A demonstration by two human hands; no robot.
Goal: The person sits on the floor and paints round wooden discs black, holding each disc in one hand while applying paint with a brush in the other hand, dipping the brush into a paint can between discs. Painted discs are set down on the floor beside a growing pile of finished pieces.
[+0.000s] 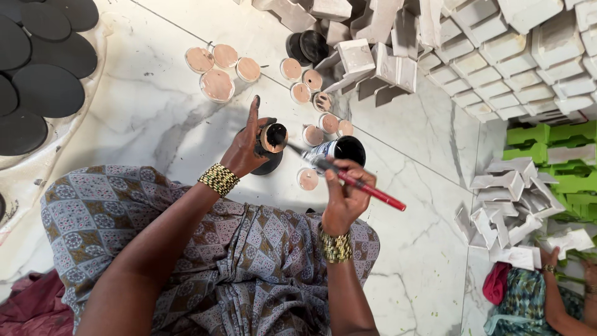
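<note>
My left hand (247, 144) holds a small round clay cup (273, 137), partly coated black, tilted toward me. My right hand (344, 196) grips a red-handled paintbrush (367, 189), and its bristle tip touches the cup. Just behind the brush stands an open can of black paint (346, 149). A black round piece (268, 164) lies under my left hand. Unpainted terracotta cups (309, 179) sit around the can on the white marble floor (155, 112). My patterned-cloth lap (205, 249) fills the lower frame.
Larger terracotta lids (217, 84) lie further back. Black-painted discs (46, 90) dry at the far left. White moulded blocks (491, 43) are piled at the top right, with green ones (547, 140) beside them. Another person's hand (550, 258) works at the lower right.
</note>
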